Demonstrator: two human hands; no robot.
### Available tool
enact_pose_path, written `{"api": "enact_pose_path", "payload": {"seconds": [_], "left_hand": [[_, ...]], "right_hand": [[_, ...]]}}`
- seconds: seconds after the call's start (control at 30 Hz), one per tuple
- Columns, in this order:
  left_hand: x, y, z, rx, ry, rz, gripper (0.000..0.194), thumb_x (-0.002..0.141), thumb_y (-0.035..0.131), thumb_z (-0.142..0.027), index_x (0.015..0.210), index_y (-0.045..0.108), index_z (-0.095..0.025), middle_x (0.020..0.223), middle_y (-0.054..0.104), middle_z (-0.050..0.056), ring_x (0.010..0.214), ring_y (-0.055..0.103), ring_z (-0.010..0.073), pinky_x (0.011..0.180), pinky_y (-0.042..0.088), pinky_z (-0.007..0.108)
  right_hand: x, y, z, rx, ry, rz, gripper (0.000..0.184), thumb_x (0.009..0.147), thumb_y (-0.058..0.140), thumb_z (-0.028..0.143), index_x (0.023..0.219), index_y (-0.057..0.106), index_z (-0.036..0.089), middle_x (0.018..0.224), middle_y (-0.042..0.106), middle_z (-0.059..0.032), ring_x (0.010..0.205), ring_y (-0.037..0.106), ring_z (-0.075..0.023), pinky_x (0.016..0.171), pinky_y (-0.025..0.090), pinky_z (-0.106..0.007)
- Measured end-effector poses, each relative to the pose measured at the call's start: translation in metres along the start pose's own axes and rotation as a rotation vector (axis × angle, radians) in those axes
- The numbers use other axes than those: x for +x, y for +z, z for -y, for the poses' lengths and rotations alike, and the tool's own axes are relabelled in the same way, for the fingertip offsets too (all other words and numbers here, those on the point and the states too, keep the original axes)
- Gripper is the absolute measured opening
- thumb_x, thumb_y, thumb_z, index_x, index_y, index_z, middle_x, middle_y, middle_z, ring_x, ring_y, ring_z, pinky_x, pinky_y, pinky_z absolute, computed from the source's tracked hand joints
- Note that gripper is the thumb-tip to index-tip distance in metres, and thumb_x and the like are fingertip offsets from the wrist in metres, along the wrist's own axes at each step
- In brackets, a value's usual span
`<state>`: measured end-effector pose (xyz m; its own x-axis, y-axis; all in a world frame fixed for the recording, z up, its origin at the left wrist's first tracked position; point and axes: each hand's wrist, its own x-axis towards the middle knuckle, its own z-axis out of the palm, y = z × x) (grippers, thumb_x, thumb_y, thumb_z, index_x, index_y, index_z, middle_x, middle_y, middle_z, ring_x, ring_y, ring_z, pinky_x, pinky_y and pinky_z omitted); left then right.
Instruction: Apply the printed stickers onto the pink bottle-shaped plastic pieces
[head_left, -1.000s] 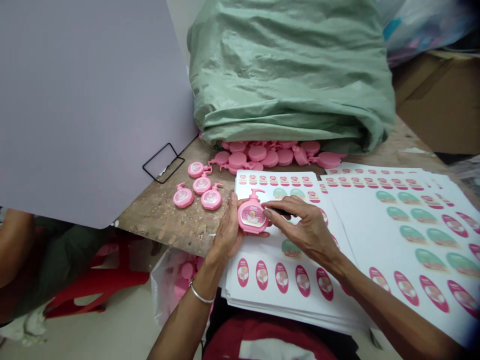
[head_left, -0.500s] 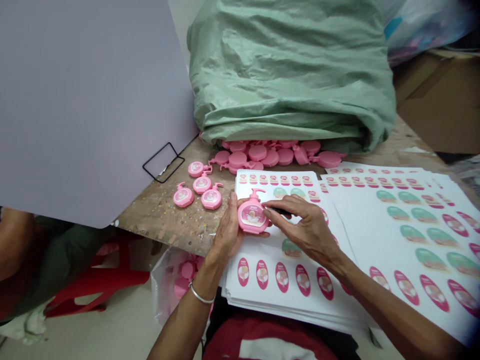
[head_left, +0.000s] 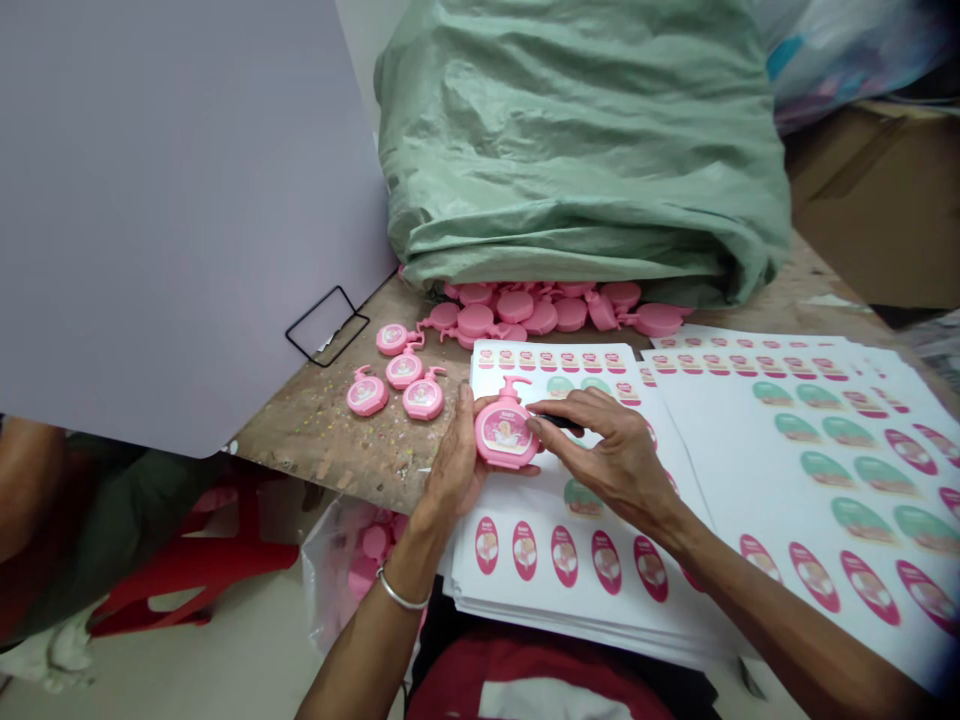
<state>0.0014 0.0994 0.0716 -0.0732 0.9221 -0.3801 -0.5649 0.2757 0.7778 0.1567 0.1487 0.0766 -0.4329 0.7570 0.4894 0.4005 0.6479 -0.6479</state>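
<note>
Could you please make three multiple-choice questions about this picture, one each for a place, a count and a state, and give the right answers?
1. Where is the pink pump bottle in the left hand?
A) in a plastic bag
B) over the label sheets
C) on a cardboard box

2. How many separate bottles lie on the wooden table?
A) four
B) two
C) nine

3. What is the held bottle's state?
A) bare
B) cracked open
C) labelled

Answers:
1 B, it is held above the sheets.
2 A, four lie apart from the pile.
3 C, a baby-picture label shows.
</note>
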Motion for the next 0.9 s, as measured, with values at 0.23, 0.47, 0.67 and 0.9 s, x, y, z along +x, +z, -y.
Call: {"api": "enact_pose_path", "payload": {"seconds": [0.23,0.47,0.67,0.9], "left_hand": [[-0.008,0.000,-0.004,0.098,0.075,0.093,0.052,0.073,0.077,-0.040,0.116,0.060,-0.015,0.102,0.067,0.009,0.088,0.067,0.0226,0.070,0.062,0.036],[-0.009,-0.004,0.004,0.135,0.132,0.100,0.045,0.075,0.075,-0.036,0.110,0.056,-0.016,0.098,0.068,0.010,0.089,0.069,0.0254,0.072,0.061,0.039],[-0.015,0.007,0.012,0.228,0.216,-0.221,0.027,0.078,0.069,-0.036,0.100,0.065,-0.021,0.118,0.065,0.013,0.131,0.048,0.0305,0.099,0.048,0.036],[-0.002,-0.044,0.006,0.574,0.276,-0.386,0.041,0.080,0.061,-0.055,0.097,0.063,-0.017,0.078,0.068,0.004,0.074,0.066,0.0229,0.069,0.052,0.033]], "right_hand": [[0.000,0.003,-0.001,-0.028,0.002,-0.005,0.012,0.086,0.065,0.027,0.092,0.073,0.020,0.075,0.070,-0.0020,0.066,0.056,-0.0153,0.069,0.043,-0.033],[0.002,-0.003,-0.009,-0.222,0.110,-0.066,0.027,0.088,0.059,0.039,0.102,0.071,0.018,0.087,0.071,-0.0097,0.084,0.062,-0.0246,0.080,0.046,-0.041],[-0.007,0.032,0.003,0.182,0.356,-0.019,0.067,0.079,0.065,0.053,0.134,0.047,0.019,0.128,0.059,-0.0157,0.109,0.061,-0.0266,0.085,0.052,-0.040],[0.023,0.015,-0.063,-0.132,0.409,0.011,0.050,0.083,0.059,0.053,0.118,0.058,0.018,0.110,0.069,-0.0117,0.095,0.065,-0.0242,0.081,0.051,-0.039]]}}
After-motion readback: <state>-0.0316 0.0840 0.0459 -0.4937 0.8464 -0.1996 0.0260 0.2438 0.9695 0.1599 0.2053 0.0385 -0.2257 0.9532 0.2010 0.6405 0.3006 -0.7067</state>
